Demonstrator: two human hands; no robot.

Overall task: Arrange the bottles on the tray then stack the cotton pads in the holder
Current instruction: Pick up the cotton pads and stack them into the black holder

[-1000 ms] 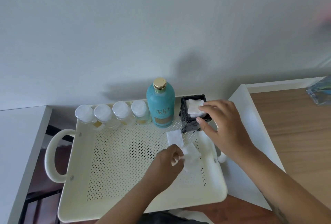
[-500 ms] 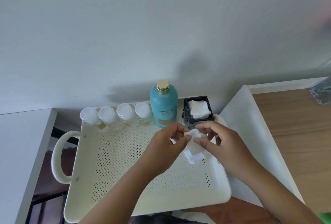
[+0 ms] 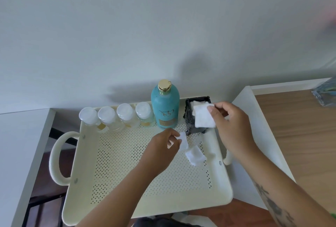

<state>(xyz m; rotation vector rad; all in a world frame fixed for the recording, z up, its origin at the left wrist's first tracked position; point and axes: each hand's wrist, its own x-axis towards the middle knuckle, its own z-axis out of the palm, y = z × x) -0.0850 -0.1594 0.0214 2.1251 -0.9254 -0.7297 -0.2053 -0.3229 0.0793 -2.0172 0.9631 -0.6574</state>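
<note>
Head view: right hand (image 3: pixel 234 127) pinching a square white cotton pad (image 3: pixel 204 117) beside the black lattice holder (image 3: pixel 197 116); left hand (image 3: pixel 161 152) pinches another pad (image 3: pixel 183 140). Best lowered flat, corners squared.

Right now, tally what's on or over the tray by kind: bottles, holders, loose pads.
Small clear bottles: 4
Teal bottle: 1
Black holder: 1, pads already inside, number unclear
Loose cotton pads: 3, one in the right hand, one in the left hand, one on the tray
Total: 9
</note>
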